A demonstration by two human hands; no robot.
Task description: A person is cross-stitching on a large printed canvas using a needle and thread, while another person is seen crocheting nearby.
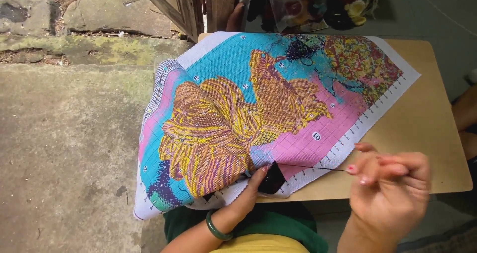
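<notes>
A large cross-stitch canvas with an orange-gold fish on pink and turquoise lies over a small tan table and droops off its left side. My left hand, with a green bangle at the wrist, pinches the canvas's near edge beside a black stitched patch. My right hand is raised to the right of it, fingers pinched on a dark thread that runs taut back to the black patch. Any needle is too small to make out.
A tangle of dark thread lies on the canvas's far part. A clear bag of coloured threads sits behind the table by a wooden door frame. Rough concrete floor spreads to the left. Another person's arm shows at the right edge.
</notes>
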